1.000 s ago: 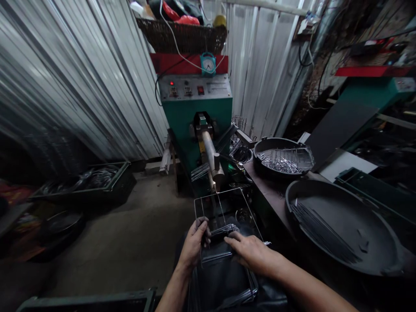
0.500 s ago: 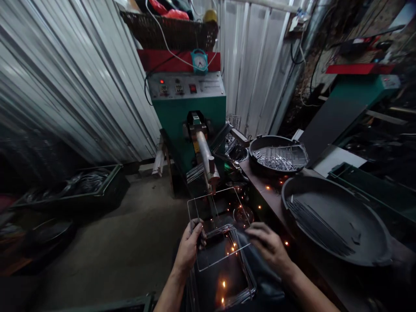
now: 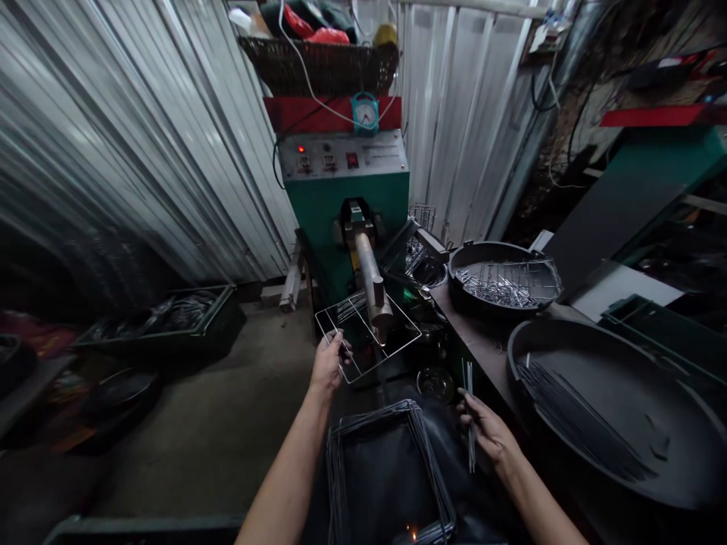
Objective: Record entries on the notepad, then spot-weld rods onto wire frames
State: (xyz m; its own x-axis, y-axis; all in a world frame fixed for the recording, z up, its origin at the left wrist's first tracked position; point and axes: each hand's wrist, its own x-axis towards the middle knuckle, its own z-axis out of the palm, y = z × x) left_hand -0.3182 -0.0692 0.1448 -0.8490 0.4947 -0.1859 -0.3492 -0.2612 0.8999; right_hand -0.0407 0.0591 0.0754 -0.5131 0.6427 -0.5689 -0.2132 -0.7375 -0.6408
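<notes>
My left hand (image 3: 332, 359) is closed on the left side of a rectangular wire frame (image 3: 363, 374), which has a cross wire. The frame lies tilted around the electrode tip of a spot welder (image 3: 379, 310), and its far edge passes behind the welder arm. My right hand (image 3: 482, 425) pinches a few thin metal rods (image 3: 471, 439), held nearly upright, to the right of the frame. Below, on a dark apron over my lap, rests a stack of wire frames (image 3: 336, 477). A small orange spark glows at the stack's near edge.
Right of the welder, a round pan (image 3: 454, 284) holds short wires and a wire grid. A larger oval pan (image 3: 602, 363) contains long dark rods. A green bin (image 3: 224, 314) of metal pieces sits on the floor at left. A small glass bowl (image 3: 436, 384) stands below the welder arm.
The wire frame has moved up and turned at the electrode. My right hand has left the frame's side and now holds thin rods. Most of the flying sparks are gone.
</notes>
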